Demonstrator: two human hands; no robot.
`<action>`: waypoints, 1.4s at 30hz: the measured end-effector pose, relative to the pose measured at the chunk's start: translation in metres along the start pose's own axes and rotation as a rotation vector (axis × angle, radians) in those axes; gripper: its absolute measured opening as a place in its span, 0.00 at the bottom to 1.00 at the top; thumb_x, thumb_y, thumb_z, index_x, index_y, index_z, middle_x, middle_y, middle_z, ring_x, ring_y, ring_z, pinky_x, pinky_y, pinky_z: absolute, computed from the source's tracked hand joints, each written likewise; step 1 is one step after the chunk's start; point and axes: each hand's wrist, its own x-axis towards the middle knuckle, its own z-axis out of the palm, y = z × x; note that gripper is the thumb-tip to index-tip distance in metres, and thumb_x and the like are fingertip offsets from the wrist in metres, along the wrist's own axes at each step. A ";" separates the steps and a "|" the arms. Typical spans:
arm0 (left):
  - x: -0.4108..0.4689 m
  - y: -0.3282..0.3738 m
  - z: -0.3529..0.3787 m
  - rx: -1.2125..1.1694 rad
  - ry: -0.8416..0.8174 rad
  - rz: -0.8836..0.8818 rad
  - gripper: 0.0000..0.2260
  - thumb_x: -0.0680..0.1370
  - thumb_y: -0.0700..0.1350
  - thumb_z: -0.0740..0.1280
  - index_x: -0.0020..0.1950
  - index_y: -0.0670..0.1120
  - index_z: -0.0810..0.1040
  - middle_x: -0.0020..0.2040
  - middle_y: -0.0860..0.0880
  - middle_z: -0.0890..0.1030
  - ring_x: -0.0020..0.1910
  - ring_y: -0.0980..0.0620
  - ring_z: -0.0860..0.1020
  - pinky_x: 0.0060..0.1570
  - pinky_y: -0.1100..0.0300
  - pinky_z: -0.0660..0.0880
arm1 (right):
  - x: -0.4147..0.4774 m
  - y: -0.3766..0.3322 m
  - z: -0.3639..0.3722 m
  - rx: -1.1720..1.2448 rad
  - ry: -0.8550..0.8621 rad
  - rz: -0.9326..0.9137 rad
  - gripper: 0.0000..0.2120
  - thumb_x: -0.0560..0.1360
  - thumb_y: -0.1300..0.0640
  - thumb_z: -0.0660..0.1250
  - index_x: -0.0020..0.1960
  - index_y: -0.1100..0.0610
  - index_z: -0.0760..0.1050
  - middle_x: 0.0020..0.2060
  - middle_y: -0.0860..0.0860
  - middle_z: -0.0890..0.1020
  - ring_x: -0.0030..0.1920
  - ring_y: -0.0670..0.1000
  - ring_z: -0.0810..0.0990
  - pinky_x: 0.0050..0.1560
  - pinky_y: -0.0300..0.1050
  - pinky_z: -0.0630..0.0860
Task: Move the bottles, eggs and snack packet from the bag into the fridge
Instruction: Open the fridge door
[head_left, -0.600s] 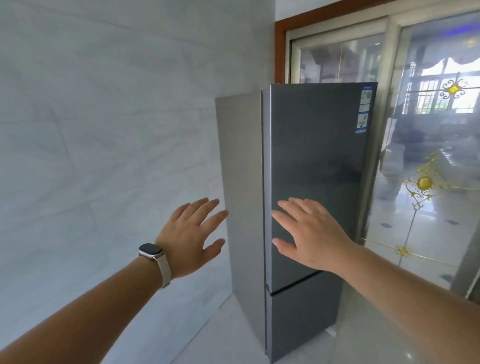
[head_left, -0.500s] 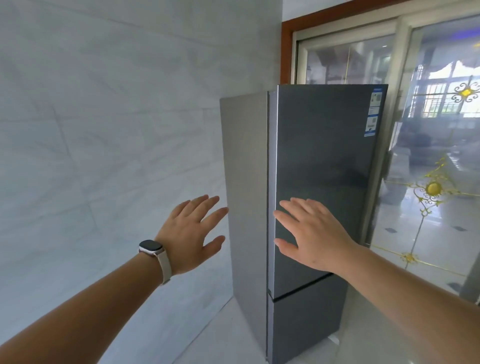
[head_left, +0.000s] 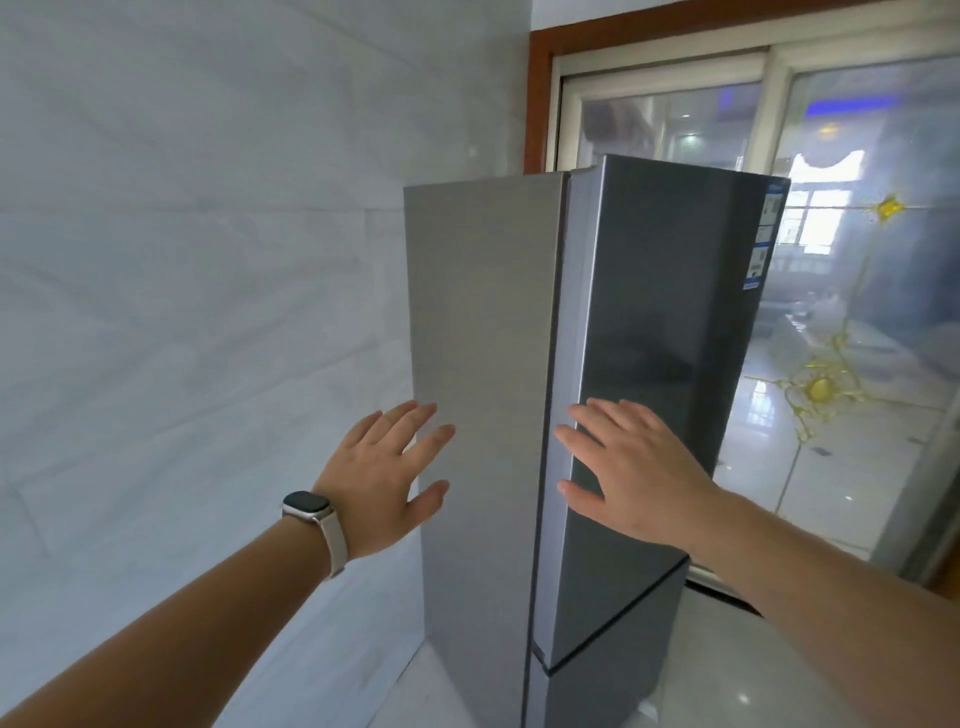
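Observation:
A tall grey fridge (head_left: 483, 322) stands in the corner, its dark upper door (head_left: 670, 312) and lower door (head_left: 602, 675) both closed. My left hand (head_left: 382, 488), with a watch on the wrist, is stretched out with spread fingers in front of the fridge's left side panel. My right hand (head_left: 628, 473) reaches with straight fingers over the left edge of the upper door; I cannot tell whether it touches. Both hands hold nothing. No bag, bottles, eggs or snack packet are in view.
A pale marble-look wall (head_left: 182, 312) runs along the left, close to the fridge's side. Behind and right of the fridge is a glass sliding door (head_left: 857, 364) with gold ornaments in a brown wooden frame. Glossy light floor tiles (head_left: 727, 675) lie below.
The view has swung and come closer, so the fridge looks larger and shows more of its left side. Both hands stay outstretched and empty, now nearer the fridge.

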 end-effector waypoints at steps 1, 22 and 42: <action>0.008 -0.013 0.007 -0.016 0.012 0.012 0.25 0.76 0.60 0.57 0.70 0.50 0.73 0.71 0.43 0.75 0.69 0.40 0.74 0.65 0.42 0.71 | 0.014 -0.002 0.002 -0.012 -0.012 0.014 0.29 0.77 0.37 0.52 0.69 0.52 0.72 0.69 0.53 0.74 0.70 0.57 0.70 0.70 0.57 0.65; 0.194 -0.075 0.106 -0.436 0.414 0.287 0.23 0.76 0.56 0.63 0.68 0.47 0.74 0.70 0.43 0.74 0.69 0.41 0.71 0.64 0.44 0.70 | 0.136 0.027 -0.004 -0.409 0.085 0.070 0.25 0.73 0.42 0.60 0.62 0.56 0.77 0.60 0.57 0.79 0.63 0.59 0.75 0.66 0.58 0.68; 0.337 -0.040 0.128 -0.543 0.728 0.362 0.24 0.76 0.53 0.66 0.70 0.45 0.70 0.73 0.40 0.70 0.73 0.41 0.67 0.68 0.44 0.67 | 0.201 0.099 -0.017 -0.603 0.167 -0.081 0.16 0.76 0.50 0.58 0.57 0.57 0.76 0.58 0.57 0.79 0.64 0.59 0.74 0.73 0.60 0.60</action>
